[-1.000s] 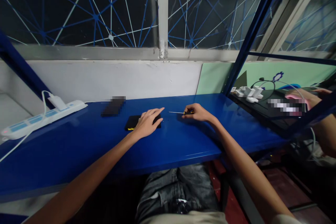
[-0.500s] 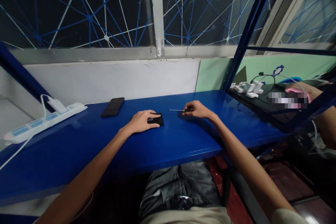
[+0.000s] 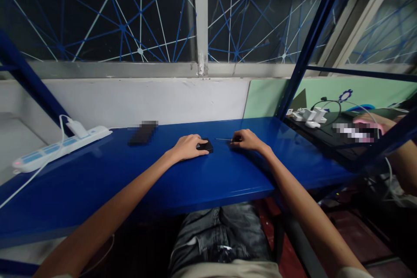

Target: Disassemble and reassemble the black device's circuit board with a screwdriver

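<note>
My left hand (image 3: pixel 187 147) lies over a small flat black box (image 3: pixel 207 145), thumb and fingers gripping it against the blue table (image 3: pixel 208 178). Most of the box is hidden beneath the palm; only its right end shows. In my closed right hand (image 3: pixel 246 140) is a screwdriver (image 3: pixel 223 139), held low over the table with its thin shaft pointing left at the box. A narrow gap separates the tip from the box's right edge. The fingers cover much of the dark handle.
A white power strip (image 3: pixel 61 150) with a plugged-in charger lies at the table's left. A dark, blurred-out phone (image 3: pixel 143 132) lies near the wall. Beyond a blue frame post (image 3: pixel 298 67) on the right, another person's hand (image 3: pixel 368 119) is above a black surface with chargers and cables.
My left hand and the black box have shifted right, narrowing the gap to the screwdriver tip. The right hand keeps its grip. The whole view has shifted slightly.
</note>
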Action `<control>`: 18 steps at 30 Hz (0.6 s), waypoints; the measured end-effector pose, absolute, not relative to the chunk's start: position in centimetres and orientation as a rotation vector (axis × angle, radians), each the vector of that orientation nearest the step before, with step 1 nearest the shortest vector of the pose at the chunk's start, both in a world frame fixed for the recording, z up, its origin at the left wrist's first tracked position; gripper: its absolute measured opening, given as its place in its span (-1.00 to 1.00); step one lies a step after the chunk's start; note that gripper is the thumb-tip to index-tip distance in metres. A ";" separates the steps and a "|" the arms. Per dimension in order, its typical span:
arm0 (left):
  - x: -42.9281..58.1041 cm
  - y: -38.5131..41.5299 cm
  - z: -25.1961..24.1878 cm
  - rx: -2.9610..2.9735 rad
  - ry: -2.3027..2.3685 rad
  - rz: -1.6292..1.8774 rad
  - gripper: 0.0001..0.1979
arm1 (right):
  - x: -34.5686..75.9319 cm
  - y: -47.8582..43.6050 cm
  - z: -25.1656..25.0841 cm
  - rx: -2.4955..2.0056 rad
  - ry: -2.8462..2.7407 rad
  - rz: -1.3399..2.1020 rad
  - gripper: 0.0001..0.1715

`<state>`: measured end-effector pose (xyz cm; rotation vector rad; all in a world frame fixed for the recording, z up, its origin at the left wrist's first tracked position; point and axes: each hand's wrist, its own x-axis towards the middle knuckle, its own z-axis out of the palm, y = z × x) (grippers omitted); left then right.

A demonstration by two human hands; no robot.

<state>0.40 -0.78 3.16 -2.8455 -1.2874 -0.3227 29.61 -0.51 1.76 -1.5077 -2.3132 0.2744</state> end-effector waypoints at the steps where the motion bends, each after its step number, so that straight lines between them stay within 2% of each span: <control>1: 0.3 -0.9 3.2 -2.812 -1.298 -0.307 -0.45 | 29.6 -0.5 1.8 -1.524 -2.315 0.258 -0.73; 7: -0.7 -1.1 3.8 -2.522 -1.473 -0.255 -0.49 | 29.6 -0.7 1.8 -1.549 -2.323 0.223 -0.74; 13: -1.2 -0.9 3.2 -2.261 -1.854 -0.391 -0.32 | 29.6 -0.4 1.5 -1.548 -2.326 0.214 -0.74; 16: -3.0 -0.5 3.4 -2.389 -1.716 -0.405 -0.51 | 29.6 -0.3 1.4 -1.558 -2.327 0.228 -0.75; 18: -4.6 -0.2 3.9 -2.656 -1.484 -0.227 -0.50 | 29.6 -0.3 1.4 -1.558 -2.330 0.226 -0.75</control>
